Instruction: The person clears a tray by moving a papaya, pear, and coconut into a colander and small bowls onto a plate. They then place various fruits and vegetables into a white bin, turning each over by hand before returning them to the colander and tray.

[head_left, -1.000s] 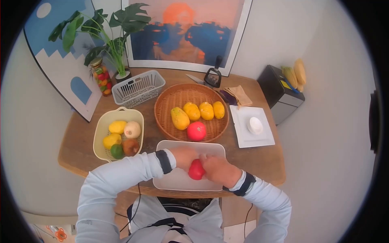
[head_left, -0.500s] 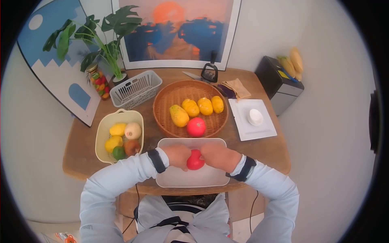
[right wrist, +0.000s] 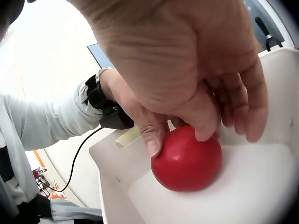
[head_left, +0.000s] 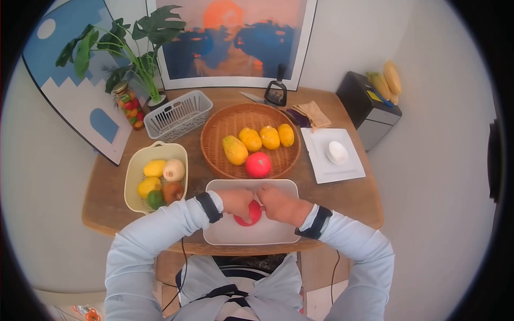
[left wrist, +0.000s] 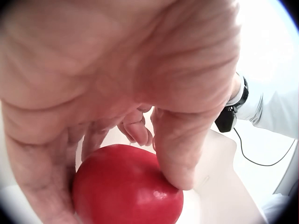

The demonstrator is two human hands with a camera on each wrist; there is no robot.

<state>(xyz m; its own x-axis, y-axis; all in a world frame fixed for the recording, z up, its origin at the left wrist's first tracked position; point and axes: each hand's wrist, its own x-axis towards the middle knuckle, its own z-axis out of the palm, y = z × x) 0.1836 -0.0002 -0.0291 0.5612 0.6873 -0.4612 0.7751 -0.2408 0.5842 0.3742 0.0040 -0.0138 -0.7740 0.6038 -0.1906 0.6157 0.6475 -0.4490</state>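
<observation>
A glossy red tomato (head_left: 256,213) is low inside a white rectangular tub (head_left: 267,234). My left hand (head_left: 236,202) grips it, with the thumb on one side and the fingers curled round the other in the left wrist view. Close beside it is my right hand (head_left: 281,205), reaching over the tub from the right. In the right wrist view its thumb tip meets the top of the tomato (right wrist: 187,161), while the other fingers hang loosely bent past it. The palms hide part of the tomato's upper side.
Behind the tub sits a round wicker basket (head_left: 217,152) with several yellow fruits and another tomato (head_left: 258,165). A cream basket (head_left: 129,184) of mixed produce stands left, a grey basket (head_left: 179,115) behind it. At right, a white plate (head_left: 321,171) carries a small bowl (head_left: 336,152).
The tomato has shifted leftward inside the tub with my left hand. My right hand, earlier against the tomato's right side, now sits higher, with its fingers off that side.
</observation>
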